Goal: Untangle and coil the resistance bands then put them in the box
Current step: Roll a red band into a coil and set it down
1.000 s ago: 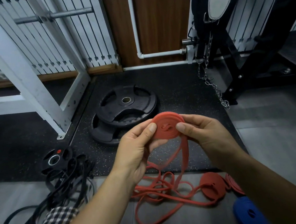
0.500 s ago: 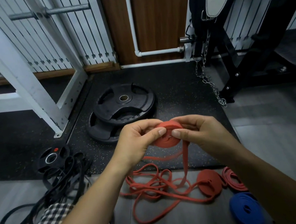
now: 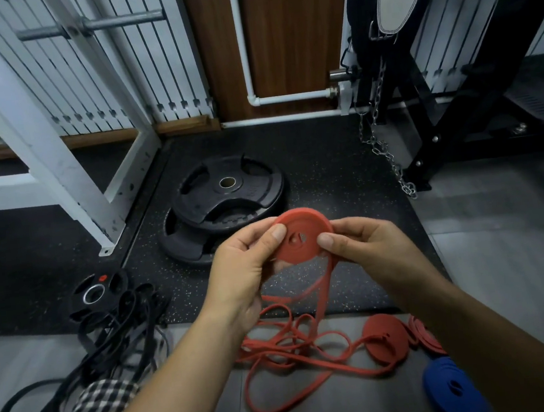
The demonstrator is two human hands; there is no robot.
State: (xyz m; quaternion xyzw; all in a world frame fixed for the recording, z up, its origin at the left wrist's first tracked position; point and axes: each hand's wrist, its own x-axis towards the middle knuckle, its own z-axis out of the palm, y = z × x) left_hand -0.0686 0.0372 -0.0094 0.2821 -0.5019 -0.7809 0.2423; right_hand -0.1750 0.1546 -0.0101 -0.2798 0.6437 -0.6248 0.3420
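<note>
The soft, stretchy red band roll [image 3: 304,241] is being pinched flat by the left hand [image 3: 240,268] and right hand [image 3: 364,250]; its sides are probably being squeezed best.

A tight red coil [image 3: 304,241] is upright in the air, its loose tail [image 3: 319,301] dropping to a tangle on the floor [image 3: 501,250]. Nearby lie a second red coil [image 3: 385,339], a blue coil [image 3: 451,388] and tangled black bands [image 3: 111,341].
</note>
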